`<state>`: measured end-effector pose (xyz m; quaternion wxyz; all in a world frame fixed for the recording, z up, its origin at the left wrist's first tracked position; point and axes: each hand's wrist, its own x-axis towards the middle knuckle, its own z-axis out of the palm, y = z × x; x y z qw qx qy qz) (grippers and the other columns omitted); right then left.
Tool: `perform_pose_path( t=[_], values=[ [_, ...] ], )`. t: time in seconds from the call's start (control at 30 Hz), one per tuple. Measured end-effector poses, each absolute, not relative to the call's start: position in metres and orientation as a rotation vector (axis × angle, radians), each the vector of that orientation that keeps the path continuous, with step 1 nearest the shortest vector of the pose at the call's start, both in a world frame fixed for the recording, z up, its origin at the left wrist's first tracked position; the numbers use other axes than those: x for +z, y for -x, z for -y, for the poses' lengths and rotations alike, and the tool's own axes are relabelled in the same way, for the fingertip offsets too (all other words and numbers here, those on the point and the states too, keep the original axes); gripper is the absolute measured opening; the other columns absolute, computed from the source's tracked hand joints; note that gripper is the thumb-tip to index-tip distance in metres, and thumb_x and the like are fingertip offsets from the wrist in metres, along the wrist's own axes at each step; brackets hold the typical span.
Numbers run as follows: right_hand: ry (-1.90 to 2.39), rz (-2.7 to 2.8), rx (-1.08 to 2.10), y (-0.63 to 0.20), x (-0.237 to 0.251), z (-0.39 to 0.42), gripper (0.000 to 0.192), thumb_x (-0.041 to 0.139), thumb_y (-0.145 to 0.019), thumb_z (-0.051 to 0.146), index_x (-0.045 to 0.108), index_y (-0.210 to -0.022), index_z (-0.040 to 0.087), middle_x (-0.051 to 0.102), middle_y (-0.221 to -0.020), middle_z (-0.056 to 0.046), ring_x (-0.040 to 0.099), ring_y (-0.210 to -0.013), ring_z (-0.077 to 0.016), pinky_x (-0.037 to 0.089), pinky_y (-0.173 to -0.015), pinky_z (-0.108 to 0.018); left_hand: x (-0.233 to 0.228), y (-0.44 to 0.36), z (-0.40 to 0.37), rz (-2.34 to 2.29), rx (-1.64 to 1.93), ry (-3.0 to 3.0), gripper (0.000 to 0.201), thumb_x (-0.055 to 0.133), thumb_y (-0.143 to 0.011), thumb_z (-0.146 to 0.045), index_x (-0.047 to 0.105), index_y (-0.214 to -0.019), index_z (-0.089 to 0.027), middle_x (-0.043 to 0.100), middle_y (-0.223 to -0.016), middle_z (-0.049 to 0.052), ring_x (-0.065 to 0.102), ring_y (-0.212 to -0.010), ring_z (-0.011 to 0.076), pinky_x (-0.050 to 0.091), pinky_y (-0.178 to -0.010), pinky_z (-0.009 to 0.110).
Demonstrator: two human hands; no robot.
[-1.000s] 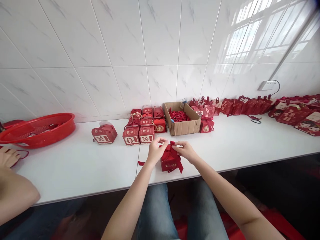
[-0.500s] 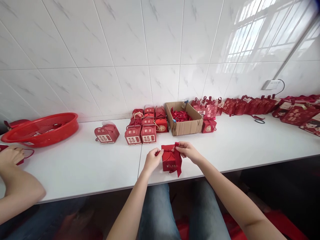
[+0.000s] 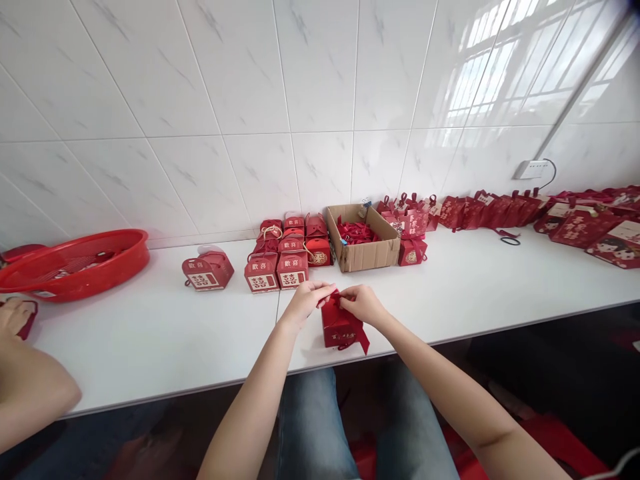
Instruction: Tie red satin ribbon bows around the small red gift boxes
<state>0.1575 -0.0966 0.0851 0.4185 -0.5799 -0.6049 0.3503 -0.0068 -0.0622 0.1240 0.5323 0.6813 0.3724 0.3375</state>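
Nearest are the person's jeans, below the front edge of the white table. The box stands upright near that edge, in front of the person, with the ribbon trailing from its right front corner. The left hand pinches the ribbon above the lid's left side; the right hand grips it near the middle of the top, though its fingertips are partly hidden. An uneven pull could tip or twist the box, since neither hand seems to brace its sides; a pull towards the person could drag it to the edge. Pressing down might dent the lid, and satin-like ribbon could slip from so small a pinch. The loose tail could catch under the base if the box shifts. At far left, a co-worker's hand rests on something red. Farther back stand a basin, a lone carton-style box, a cluster of boxes and a cardboard tray of red strips; bags line the right, below a socket on the wall.
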Motion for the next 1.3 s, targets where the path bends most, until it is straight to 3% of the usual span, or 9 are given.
perform_pose_path(
  t=[0.23,0.37,0.43,0.53,0.63,0.73,0.93,1.13,1.3],
  values=[
    [1.365,1.648,0.880,-0.160,0.085,0.105,0.024,0.055,-0.077,0.033,0.062,-0.061,0.016,0.056,-0.056,0.000,0.042,-0.051,-0.0101,0.032,-0.052,-0.023,0.134,-0.016,0.053,-0.853,0.796,-1.639,0.030,0.067,-0.073,-0.042,0.073,-0.090,-0.019,0.066,-0.072,0.003,0.060,-0.070,0.0161,0.047,-0.068,0.028],
    [1.350,1.622,0.881,-0.159,0.082,0.101,0.031,0.052,-0.081,0.036,0.059,-0.059,0.016,0.059,-0.060,-0.001,0.047,-0.056,-0.0115,0.034,-0.054,-0.023,0.123,-0.014,0.043,-0.960,0.952,-1.634,0.047,0.057,-0.080,-0.046,0.058,-0.122,-0.024,0.064,-0.110,0.007,0.060,-0.097,0.0186,0.046,-0.084,0.031],
    [1.335,1.615,0.894,-0.159,0.080,0.100,0.032,0.052,-0.081,0.036,0.057,-0.057,0.016,0.058,-0.059,0.000,0.049,-0.057,-0.0117,0.034,-0.054,-0.023,0.113,-0.008,0.041,-1.017,0.990,-1.647,0.040,0.055,-0.081,-0.047,0.062,-0.111,-0.021,0.063,-0.113,0.009,0.057,-0.105,0.0209,0.044,-0.089,0.033],
    [1.323,1.594,0.930,-0.160,0.077,0.099,0.030,0.054,-0.080,0.039,0.059,-0.060,0.016,0.060,-0.060,-0.001,0.052,-0.057,-0.0127,0.036,-0.054,-0.023,0.100,0.002,0.045,-1.002,0.918,-1.720,0.029,0.065,-0.073,-0.044,0.068,-0.085,-0.018,0.068,-0.095,0.008,0.061,-0.095,0.0231,0.045,-0.086,0.035],
    [1.303,1.543,0.959,-0.159,0.073,0.099,0.026,0.055,-0.079,0.040,0.060,-0.068,0.017,0.065,-0.066,-0.002,0.059,-0.062,-0.0150,0.042,-0.057,-0.024,0.091,0.007,0.052,-0.953,0.900,-1.786,0.020,0.068,-0.071,-0.038,0.066,-0.072,-0.018,0.069,-0.085,0.006,0.062,-0.086,0.0224,0.045,-0.086,0.036],
    [1.290,1.448,0.954,-0.157,0.069,0.099,0.022,0.056,-0.077,0.040,0.052,-0.084,0.020,0.068,-0.071,-0.002,0.065,-0.067,-0.0170,0.047,-0.061,-0.026,0.087,0.010,0.057,-0.933,0.953,-1.802,0.020,0.063,-0.075,-0.035,0.059,-0.066,-0.018,0.068,-0.090,0.006,0.062,-0.091,0.0219,0.044,-0.091,0.037],
    [1.261,1.382,0.929,-0.155,0.066,0.100,0.032,0.060,-0.076,0.039,0.037,-0.092,0.024,0.069,-0.068,0.001,0.065,-0.064,-0.0171,0.048,-0.059,-0.026,0.081,0.013,0.063,-0.859,0.952,-1.826,0.019,0.056,-0.081,-0.035,0.050,-0.071,-0.019,0.065,-0.087,0.004,0.062,-0.094,0.0200,0.048,-0.086,0.034],
    [1.269,1.439,0.908,-0.156,0.066,0.100,0.022,0.059,-0.077,0.035,0.051,-0.092,0.021,0.068,-0.068,-0.001,0.063,-0.061,-0.0154,0.046,-0.057,-0.025,0.075,0.011,0.059,-0.819,0.964,-1.882,0.016,0.061,-0.078,-0.028,0.055,-0.090,-0.020,0.063,-0.096,0.005,0.062,-0.098,0.0192,0.049,-0.087,0.033],
    [1.312,1.481,0.873,-0.158,0.066,0.100,0.022,0.058,-0.079,0.036,0.062,-0.089,0.017,0.071,-0.084,-0.007,0.065,-0.073,-0.0170,0.050,-0.066,-0.028,0.073,0.008,0.057,-0.843,1.007,-1.911,0.014,0.062,-0.076,-0.025,0.060,-0.089,-0.019,0.066,-0.093,0.005,0.063,-0.093,0.0194,0.050,-0.088,0.034]
  ],
)
